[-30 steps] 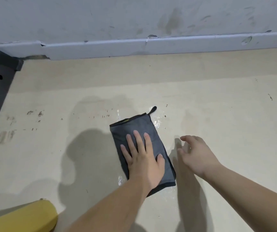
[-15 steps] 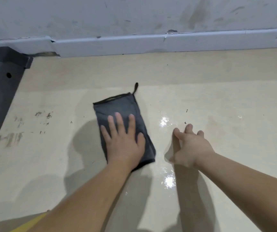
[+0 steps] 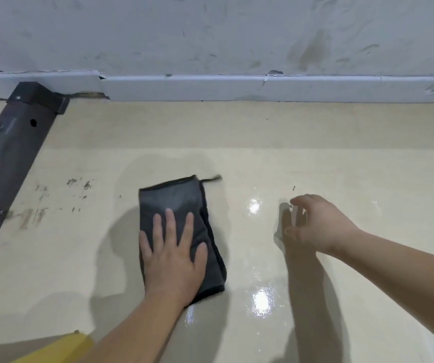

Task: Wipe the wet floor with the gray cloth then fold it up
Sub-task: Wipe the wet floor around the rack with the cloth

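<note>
Bright light leaves white glare patches and soft shadows on the wet floor [image 3: 341,179]. The right hand [image 3: 313,224] blurs; the skirting board [image 3: 237,87] bows.

Cloth [image 3: 176,203]: gray, soft matt fabric, dark stitched edging.
Floor [image 3: 341,158]: cream tile, smooth, glossy where wet.
Wall [image 3: 210,32]: matt, scuffed plaster.
Frame [image 3: 8,150]: dark matt metal.

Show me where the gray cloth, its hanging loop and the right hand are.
gray cloth [image 3: 176,197], head view, bare upper part beyond the fingers.
hanging loop [image 3: 212,178], head view, strap sticking out at the cloth's far right corner.
right hand [image 3: 315,226], head view, back of the hand.
</note>
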The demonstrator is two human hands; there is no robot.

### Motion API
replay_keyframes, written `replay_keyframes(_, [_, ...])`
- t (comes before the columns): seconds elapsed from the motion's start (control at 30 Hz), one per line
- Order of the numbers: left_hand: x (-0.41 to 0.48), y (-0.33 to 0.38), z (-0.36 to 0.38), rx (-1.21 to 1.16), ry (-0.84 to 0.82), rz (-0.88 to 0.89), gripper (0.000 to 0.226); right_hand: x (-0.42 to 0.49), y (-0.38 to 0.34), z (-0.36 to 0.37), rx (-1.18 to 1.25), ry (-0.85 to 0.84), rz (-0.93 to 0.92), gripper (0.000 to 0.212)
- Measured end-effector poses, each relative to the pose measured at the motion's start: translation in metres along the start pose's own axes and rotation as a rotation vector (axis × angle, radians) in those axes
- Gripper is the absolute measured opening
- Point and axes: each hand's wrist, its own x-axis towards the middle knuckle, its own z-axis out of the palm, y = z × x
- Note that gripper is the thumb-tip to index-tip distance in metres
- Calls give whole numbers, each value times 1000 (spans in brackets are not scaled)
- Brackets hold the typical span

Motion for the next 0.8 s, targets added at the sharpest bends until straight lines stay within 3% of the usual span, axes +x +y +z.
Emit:
replay_keyframes(0.07, [-19, 11, 6, -41, 4, 51, 73, 16, -9, 2, -46, -44, -43, 72])
replay_keyframes(0.2, [-2, -11, 6, 54, 0, 426, 74, 52, -31, -1, -143, -83, -44, 90])
replay_keyframes(0.27, [30, -28, -3, 84, 2, 502, 73, 69, -38, -6, -216, -87, -3, 105])
replay_keyframes(0.47, [109, -15, -28, 95, -5, 326, 71, 102, -45, -3, -253, -80, 148, 134])
replay_keyframes(0.8, [251, 94, -62, 2, -6, 74, 66, 106, -44, -5, -198, -110, 177, 143])
